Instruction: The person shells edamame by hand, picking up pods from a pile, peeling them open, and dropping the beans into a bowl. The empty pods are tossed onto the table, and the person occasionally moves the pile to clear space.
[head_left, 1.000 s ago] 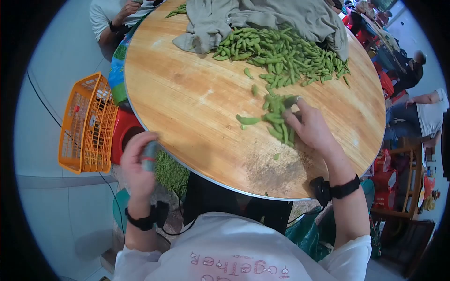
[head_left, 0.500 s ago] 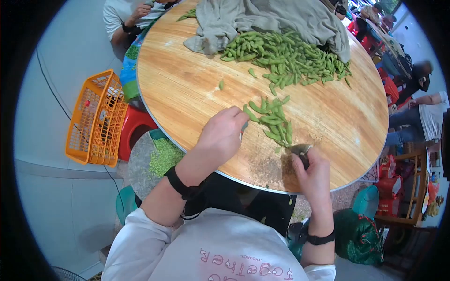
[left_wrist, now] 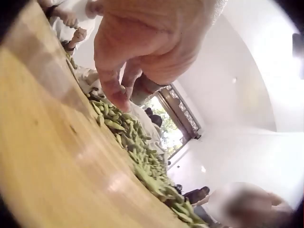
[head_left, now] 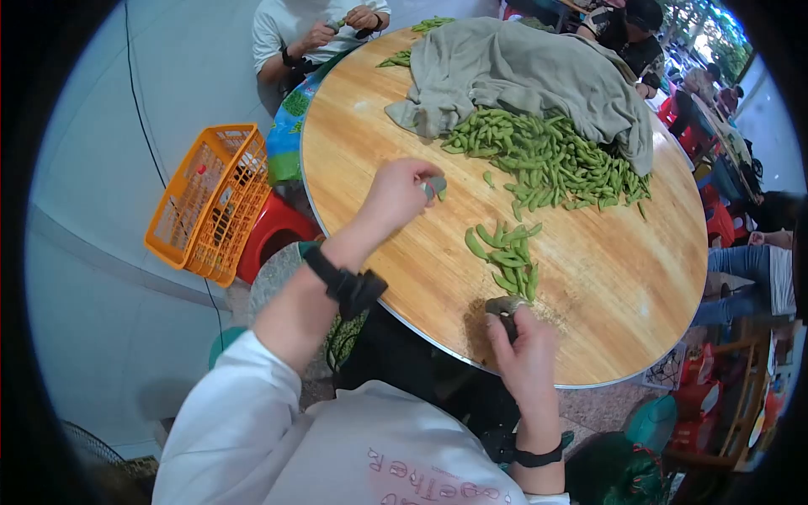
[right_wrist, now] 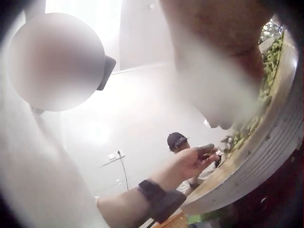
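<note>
My left hand (head_left: 397, 192) is over the table's left half, its fingers curled, with a grey cover (head_left: 433, 187) on a fingertip. A single green soybean pod (head_left: 442, 194) shows at these fingertips. In the left wrist view, the curled fingers (left_wrist: 118, 97) hang over the wood. My right hand (head_left: 523, 343) is low at the near table edge, dark grey covering (head_left: 503, 306) on its digits, beside a small cluster of pods (head_left: 509, 259). Whether it holds something I cannot tell. The right wrist view shows the right hand (right_wrist: 218, 71) blurred.
A large heap of pods (head_left: 547, 160) lies on the round wooden table (head_left: 362, 126), partly under a grey cloth (head_left: 522, 71). Brown crumbs lie near the right hand. An orange crate (head_left: 206, 202) and red stool (head_left: 273, 231) stand left. Another person (head_left: 311, 38) sits across the table.
My left hand has come from beyond the table's left edge onto the table, at the lone pod. The right hand has moved from the small cluster to the near edge. The head view has shifted.
</note>
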### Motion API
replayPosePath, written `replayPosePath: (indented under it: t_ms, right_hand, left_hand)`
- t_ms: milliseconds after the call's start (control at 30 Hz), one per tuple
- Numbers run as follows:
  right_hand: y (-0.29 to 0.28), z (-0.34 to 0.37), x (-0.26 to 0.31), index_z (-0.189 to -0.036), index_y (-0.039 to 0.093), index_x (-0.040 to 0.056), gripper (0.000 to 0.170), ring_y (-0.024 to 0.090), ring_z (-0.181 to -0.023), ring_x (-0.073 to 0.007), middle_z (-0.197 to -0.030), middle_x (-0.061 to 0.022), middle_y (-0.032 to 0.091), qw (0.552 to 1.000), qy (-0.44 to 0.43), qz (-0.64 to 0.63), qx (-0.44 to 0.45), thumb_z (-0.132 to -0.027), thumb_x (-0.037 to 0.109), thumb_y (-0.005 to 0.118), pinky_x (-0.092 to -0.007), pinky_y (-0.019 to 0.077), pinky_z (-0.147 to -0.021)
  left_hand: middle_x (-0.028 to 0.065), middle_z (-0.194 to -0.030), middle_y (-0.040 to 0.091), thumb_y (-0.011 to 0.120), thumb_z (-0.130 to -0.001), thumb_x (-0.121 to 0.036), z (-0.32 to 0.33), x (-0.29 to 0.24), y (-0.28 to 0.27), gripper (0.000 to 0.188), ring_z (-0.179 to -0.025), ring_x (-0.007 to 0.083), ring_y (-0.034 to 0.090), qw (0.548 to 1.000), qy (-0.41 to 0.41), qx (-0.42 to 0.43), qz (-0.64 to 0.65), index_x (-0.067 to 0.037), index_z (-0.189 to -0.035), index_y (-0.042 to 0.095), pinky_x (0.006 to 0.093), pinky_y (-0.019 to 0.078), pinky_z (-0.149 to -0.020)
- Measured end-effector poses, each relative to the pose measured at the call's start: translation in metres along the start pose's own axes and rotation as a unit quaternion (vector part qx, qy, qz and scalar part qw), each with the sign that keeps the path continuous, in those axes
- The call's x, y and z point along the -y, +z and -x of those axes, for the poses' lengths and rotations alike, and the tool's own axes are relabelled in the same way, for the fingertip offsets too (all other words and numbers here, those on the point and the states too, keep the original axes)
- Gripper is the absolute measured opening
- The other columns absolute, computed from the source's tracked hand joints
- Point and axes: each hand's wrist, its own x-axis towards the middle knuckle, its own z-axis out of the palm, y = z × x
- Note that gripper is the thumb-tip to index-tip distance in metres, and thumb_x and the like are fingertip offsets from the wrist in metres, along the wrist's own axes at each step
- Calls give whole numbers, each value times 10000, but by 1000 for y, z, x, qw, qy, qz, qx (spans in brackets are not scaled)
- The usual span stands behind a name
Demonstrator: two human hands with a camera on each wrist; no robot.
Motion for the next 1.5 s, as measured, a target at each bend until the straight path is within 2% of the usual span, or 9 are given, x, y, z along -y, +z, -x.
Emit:
replayPosePath:
  t_ms: [167, 233, 367, 433, 600, 800, 1033, 1367, 1500]
  right_hand:
    - [6, 8, -16, -809, 587, 1, 104, 558, -523, -310, -589, -179, 546, 1000, 3, 9, 20, -764, 79, 640, -335, 423, -482]
    - [3, 10, -14, -802, 586, -1, 102, 548, -516, -316, -581, -182, 540, 1000, -4, 10, 20, -766, 79, 639, -333, 422, -482]
    - [7, 19, -26, -824, 586, -5, 112, 540, -503, -259, -614, -149, 567, 998, 16, -63, -9, -783, 89, 631, -327, 428, -500]
    - [9, 20, -33, -844, 548, 2, 117, 500, -516, -146, -629, -74, 556, 983, 12, -178, -42, -851, 117, 571, -279, 411, -500]
    - [-13, 19, -16, -840, 481, 36, 221, 403, -535, -55, -628, 5, 474, 890, 177, -410, 86, -941, 223, 420, -200, 324, -479]
    - [-16, 25, -16, -821, 476, 25, 251, 374, -508, -57, -632, -14, 466, 803, 214, -546, 103, -956, 213, 378, -186, 282, -448]
    - [-4, 25, -17, -862, 482, 36, 178, 375, -495, -48, -667, -39, 513, 827, 230, -505, 87, -948, 165, 395, -172, 285, -434]
    - [-7, 27, -14, -931, 491, 15, 144, 352, -452, -41, -686, -55, 522, 744, 277, -596, 120, -938, 129, 404, -162, 266, -392]
    - [-10, 31, -11, -975, 495, 0, 143, 340, -441, -42, -662, -63, 497, 685, 270, -662, 141, -924, 116, 429, -154, 259, -383]
  left_hand:
    - [134, -697, 621, 593, -759, -48, -25, 2, 3, 112, -635, 170, 624, 992, -34, 42, -116, 20, -833, 643, 276, 492, -580]
    - [133, -682, 617, 612, -758, -84, -26, -2, 6, 98, -636, 160, 612, 935, 77, 40, -345, 11, -755, 638, 280, 487, -579]
    - [91, -678, 611, 635, -761, -116, -22, -12, 12, 116, -631, 138, 591, 934, 82, 77, -340, -1, -764, 628, 274, 473, -550]
    - [21, -679, 592, 624, -794, -136, 1, -24, 19, 153, -592, 99, 557, 966, -86, 192, 149, -4, -869, 602, 215, 449, -522]
    - [18, -799, 581, 572, -828, -106, 82, -44, 55, 162, -659, 65, 542, 810, -175, 333, 449, -18, -964, 579, 181, 418, -537]
    - [-6, -869, 557, 578, -804, -74, 111, -30, 73, 190, -687, 29, 481, 831, -164, 292, 445, -17, -986, 574, 148, 347, -539]
    - [4, -818, 572, 599, -807, -99, 122, -23, 72, 140, -707, 46, 527, 864, -175, 264, 392, -29, -925, 573, 155, 381, -556]
    - [55, -815, 571, 594, -799, -99, 138, -12, 69, 171, -745, 125, 581, 865, -161, 258, 398, -12, -921, 512, 237, 478, -628]
    - [49, -833, 557, 608, -800, -138, 135, -13, 67, 198, -737, 114, 564, 793, -167, 315, 494, -6, -915, 514, 224, 459, -616]
